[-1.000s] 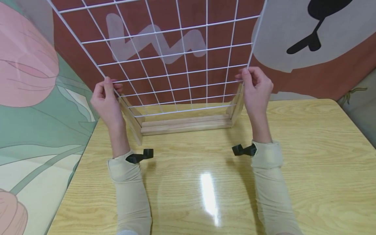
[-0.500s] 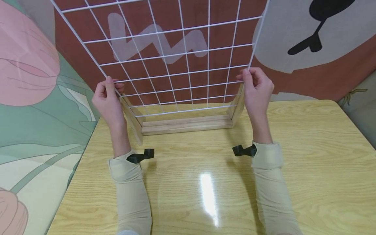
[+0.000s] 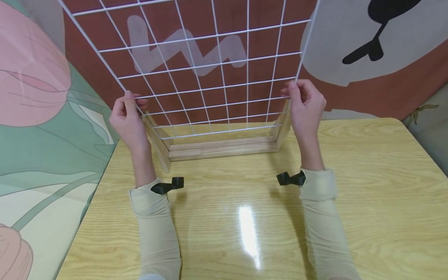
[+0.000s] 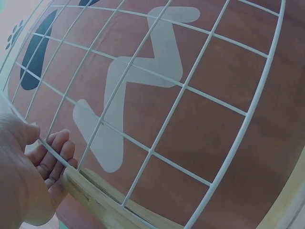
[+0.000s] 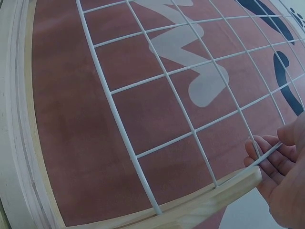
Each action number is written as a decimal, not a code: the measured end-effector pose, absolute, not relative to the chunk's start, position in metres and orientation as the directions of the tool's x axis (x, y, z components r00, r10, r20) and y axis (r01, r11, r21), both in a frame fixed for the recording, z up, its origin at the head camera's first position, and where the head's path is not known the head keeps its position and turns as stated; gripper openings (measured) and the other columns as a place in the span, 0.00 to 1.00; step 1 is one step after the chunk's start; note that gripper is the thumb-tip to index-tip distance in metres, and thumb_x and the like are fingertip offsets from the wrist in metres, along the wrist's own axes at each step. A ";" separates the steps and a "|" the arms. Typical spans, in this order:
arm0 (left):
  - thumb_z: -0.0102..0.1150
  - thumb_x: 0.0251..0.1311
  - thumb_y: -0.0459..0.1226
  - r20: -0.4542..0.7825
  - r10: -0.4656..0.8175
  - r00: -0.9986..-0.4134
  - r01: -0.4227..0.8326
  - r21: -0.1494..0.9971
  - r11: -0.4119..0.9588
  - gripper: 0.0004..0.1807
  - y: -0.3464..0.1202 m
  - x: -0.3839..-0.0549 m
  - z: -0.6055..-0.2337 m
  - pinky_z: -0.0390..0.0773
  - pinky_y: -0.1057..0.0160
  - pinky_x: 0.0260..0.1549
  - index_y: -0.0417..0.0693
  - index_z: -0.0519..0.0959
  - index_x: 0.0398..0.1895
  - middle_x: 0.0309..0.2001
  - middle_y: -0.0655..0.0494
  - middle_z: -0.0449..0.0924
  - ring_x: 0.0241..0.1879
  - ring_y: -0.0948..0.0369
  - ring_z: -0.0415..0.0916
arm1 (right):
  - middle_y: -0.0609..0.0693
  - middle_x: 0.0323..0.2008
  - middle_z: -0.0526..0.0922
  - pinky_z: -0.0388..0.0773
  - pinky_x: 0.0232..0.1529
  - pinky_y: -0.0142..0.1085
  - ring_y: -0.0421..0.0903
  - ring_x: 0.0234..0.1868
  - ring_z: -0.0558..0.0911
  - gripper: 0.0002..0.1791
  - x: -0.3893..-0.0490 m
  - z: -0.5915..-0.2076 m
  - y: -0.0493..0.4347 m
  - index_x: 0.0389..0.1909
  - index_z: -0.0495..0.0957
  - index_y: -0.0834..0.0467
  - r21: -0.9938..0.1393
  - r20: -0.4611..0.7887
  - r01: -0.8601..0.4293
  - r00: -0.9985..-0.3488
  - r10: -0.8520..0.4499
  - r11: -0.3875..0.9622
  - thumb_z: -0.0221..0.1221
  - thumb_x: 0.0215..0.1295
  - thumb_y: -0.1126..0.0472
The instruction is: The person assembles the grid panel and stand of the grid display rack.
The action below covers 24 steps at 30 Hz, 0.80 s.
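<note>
A white wire grid panel (image 3: 247,83) stands upright, its lower part between the side pieces of a wooden stand (image 3: 224,150) on the table. My left hand (image 3: 130,120) pinches the panel's left edge wire, thumb in front and fingers curled behind. On the opposite edge my right hand (image 3: 308,107) grips the wire in the same way. Both wrist views show the thumb and fingers around the edge wire, just above the ends of the wooden side pieces (image 4: 95,200). The panel's bottom wire sits above the stand's crossbar in the head view. The panel's top is cut off by the frame.
The stand rests on a wood-grain table (image 3: 224,217) near its back edge. Close behind it hangs a printed brown and grey backdrop (image 3: 350,97). A green and pink floral covering (image 3: 38,155) borders the table's left side.
</note>
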State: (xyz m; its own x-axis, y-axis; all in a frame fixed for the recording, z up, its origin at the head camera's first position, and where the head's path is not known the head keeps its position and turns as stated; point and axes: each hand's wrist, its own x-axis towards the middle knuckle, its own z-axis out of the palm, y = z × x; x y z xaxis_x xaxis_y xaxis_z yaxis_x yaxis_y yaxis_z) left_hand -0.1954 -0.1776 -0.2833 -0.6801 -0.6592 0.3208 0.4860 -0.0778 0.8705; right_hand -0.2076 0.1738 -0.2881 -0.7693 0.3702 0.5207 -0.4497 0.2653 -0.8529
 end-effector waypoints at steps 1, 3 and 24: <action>0.58 0.76 0.36 0.320 -0.659 -0.680 0.482 0.873 -0.073 0.15 -0.177 -0.195 -0.283 0.82 0.64 0.37 0.40 0.85 0.29 0.28 0.49 0.86 0.30 0.56 0.83 | 0.49 0.34 0.88 0.81 0.43 0.30 0.39 0.37 0.86 0.10 -0.208 -0.288 0.174 0.39 0.86 0.62 -0.853 0.520 -0.450 -0.769 0.371 0.264 0.59 0.77 0.61; 0.58 0.76 0.37 0.319 -0.661 -0.679 0.475 0.878 -0.064 0.15 -0.177 -0.195 -0.283 0.82 0.63 0.38 0.40 0.85 0.30 0.29 0.49 0.86 0.30 0.56 0.83 | 0.49 0.34 0.88 0.81 0.43 0.30 0.39 0.37 0.86 0.11 -0.208 -0.288 0.174 0.39 0.86 0.62 -0.853 0.521 -0.451 -0.769 0.370 0.263 0.59 0.78 0.61; 0.57 0.76 0.38 0.327 -0.675 -0.661 0.466 0.884 -0.027 0.17 -0.177 -0.198 -0.285 0.81 0.64 0.37 0.36 0.86 0.31 0.34 0.47 0.86 0.30 0.58 0.82 | 0.47 0.32 0.87 0.83 0.44 0.30 0.42 0.36 0.86 0.09 -0.206 -0.287 0.174 0.36 0.84 0.61 -0.862 0.506 -0.455 -0.783 0.362 0.222 0.59 0.77 0.63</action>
State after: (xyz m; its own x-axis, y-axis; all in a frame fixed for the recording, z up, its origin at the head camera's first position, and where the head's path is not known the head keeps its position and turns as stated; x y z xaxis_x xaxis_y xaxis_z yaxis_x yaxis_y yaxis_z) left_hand -0.1975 -0.1771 -0.2853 -0.6612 -0.6750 0.3274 0.4659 -0.0273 0.8844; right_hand -0.2061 0.1738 -0.2871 -0.7829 0.3620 0.5060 -0.4548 0.2221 -0.8625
